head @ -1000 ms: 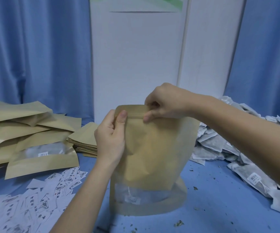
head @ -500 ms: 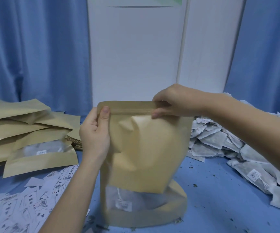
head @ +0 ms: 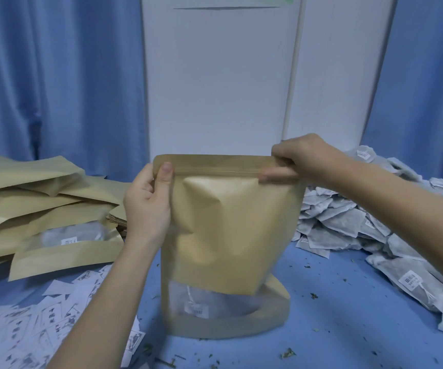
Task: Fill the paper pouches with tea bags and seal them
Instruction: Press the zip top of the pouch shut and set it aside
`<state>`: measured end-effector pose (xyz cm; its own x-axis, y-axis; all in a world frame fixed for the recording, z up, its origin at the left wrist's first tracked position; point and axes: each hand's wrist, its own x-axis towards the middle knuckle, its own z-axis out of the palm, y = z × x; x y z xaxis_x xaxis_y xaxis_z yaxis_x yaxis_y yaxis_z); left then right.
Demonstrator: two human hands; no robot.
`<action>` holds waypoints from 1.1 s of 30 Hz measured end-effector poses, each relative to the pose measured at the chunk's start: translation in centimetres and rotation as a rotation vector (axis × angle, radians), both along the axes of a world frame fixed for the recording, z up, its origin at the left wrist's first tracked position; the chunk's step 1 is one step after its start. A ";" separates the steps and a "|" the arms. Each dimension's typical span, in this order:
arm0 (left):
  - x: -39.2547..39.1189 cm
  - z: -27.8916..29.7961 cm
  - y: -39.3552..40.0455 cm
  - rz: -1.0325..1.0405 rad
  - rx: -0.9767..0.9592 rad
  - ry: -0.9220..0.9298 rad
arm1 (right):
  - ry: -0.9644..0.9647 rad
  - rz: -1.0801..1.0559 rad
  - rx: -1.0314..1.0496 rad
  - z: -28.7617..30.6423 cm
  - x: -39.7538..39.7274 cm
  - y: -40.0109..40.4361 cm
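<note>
Two hands pinch the top of a standing paper pouch.

The left hand [head: 146, 206] grips the pouch [head: 228, 235] at its top left corner, the right hand [head: 303, 158] at the top right; it stands upright on the blue counter [head: 348, 315], tea bags [head: 348, 225] heaped just beside.

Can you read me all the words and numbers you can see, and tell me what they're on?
No text here can be read for sure.
Tag inside the standing pouch's window: barcode-like lines, too blurred.
Tag on a loose tea bag at the right: barcode and small print, too small.
Label in the window of a filled pouch at the left: too blurred.
Scattered paper slips: printed characters and pictures, too blurred.
</note>
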<state>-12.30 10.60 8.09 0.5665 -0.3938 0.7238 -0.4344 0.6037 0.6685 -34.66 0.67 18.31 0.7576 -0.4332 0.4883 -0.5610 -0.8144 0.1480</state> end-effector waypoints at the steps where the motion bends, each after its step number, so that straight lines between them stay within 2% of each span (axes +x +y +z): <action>1: -0.2 0.0 -0.1 0.004 0.005 -0.004 | 0.019 -0.024 -0.014 0.1 0.1 0.1; 3: -0.8 -0.1 -0.2 0.011 0.010 -0.022 | 0.036 -0.037 -0.051 -0.2 1.2 0.7; 5: -1.5 -0.2 -0.4 -0.004 0.005 -0.040 | -0.045 0.008 -0.105 -0.9 3.3 1.6; 9: -1.9 -0.3 -0.6 -0.037 -0.017 0.000 | -0.022 0.068 -0.372 -1.6 6.1 2.5; 12: -0.8 -0.3 -0.4 -0.028 -0.019 0.010 | -0.032 -0.025 -0.382 -1.1 4.7 1.9; 15: 0.2 -0.4 -0.3 -0.024 -0.004 0.044 | -0.113 -0.163 -0.316 -1.3 2.7 0.9; 19: 0.1 -0.3 -0.8 -0.014 -0.012 0.011 | -0.270 -0.199 -0.196 -1.8 1.6 0.0; 23: 0.6 -0.5 -1.2 -0.082 -0.015 0.068 | -0.449 -0.258 -0.161 -2.5 1.4 -0.5; 26: 1.7 -1.8 -1.4 -0.325 0.110 0.085 | -0.584 -0.217 -0.115 -3.3 1.7 -0.9; 29: 3.1 -4.6 -1.4 -0.575 0.420 0.055 | -0.730 -0.138 -0.062 -3.8 1.6 -1.5; 31: 3.3 -6.1 -1.5 -0.562 0.511 0.074 | -0.857 -0.099 0.008 -4.3 1.7 -2.1; 33: 3.0 -6.6 -1.6 -0.507 0.466 0.188 | -1.017 -0.103 0.204 -5.0 1.6 -2.6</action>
<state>-9.28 8.98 1.53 0.3307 -0.8864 0.3240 -0.0279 0.3340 0.9422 -33.11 -1.95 13.32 -0.0163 -0.6182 0.7858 -0.4122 -0.7119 -0.5686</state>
